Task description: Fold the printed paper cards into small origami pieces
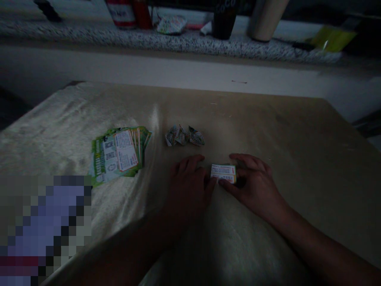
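A small folded flyer (223,171), printed with red and dark lines on white, lies between my hands near the middle of the table. My right hand (256,178) grips its right side, thumb on the lower edge and fingers curled around the far side. On the other side, my left hand (190,182) is closed at the flyer's left edge, its thumb at the lower left corner; its fingertips are partly hidden in shadow. Beyond my hands sit several small folded paper shapes (180,136) in a row. To the left lies a fanned stack of green and white flyers (114,155).
A cloth-like cover with creases lies over the table (297,159). Behind it, a speckled stone ledge (184,41) carries a dark cup (224,20), a beige cylinder (266,20), a red-and-white container (120,14) and a yellow packet (333,38). The lower left corner is pixelated.
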Available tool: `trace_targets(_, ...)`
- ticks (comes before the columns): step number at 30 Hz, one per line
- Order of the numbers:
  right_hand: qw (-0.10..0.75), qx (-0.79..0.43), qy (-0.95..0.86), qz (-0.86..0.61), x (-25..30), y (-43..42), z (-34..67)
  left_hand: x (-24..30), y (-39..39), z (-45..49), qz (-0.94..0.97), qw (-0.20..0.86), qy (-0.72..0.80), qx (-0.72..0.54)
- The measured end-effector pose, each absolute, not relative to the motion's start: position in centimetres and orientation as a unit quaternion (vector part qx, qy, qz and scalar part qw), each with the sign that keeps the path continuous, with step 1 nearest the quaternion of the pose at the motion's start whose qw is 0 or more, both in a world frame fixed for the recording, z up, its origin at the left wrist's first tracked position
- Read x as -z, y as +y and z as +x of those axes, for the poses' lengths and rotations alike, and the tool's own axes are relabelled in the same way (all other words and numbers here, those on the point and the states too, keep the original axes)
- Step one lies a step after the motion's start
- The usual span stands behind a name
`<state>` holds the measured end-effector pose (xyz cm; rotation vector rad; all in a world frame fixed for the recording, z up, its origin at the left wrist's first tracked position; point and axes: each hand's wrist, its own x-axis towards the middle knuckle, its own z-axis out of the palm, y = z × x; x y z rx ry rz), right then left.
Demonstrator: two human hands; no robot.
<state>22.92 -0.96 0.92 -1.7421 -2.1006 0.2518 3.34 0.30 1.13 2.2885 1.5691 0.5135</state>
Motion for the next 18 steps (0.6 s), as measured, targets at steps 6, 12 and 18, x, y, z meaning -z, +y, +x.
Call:
trace_targets(6, 0.220, -0.118, -0.746, -0.618, -1.0, -0.8, 23.9, -1.1, 0.3, 3.3, 0.801, 0.163, 0.546, -0.183)
trace_targets(12, 0.240, -0.131, -0.741, -0.613, -0.3, -0.8, 25.9, -1.1, 0.4, 3.2, 0.800, 0.173, 0.546, -0.180)
trace_targets(18, 0.266, -0.145, -0.767, -0.566, 0.0, -0.9, 26.6, -0.7, 0.7, 3.1, 0.790, 0.196, 0.541, -0.211)
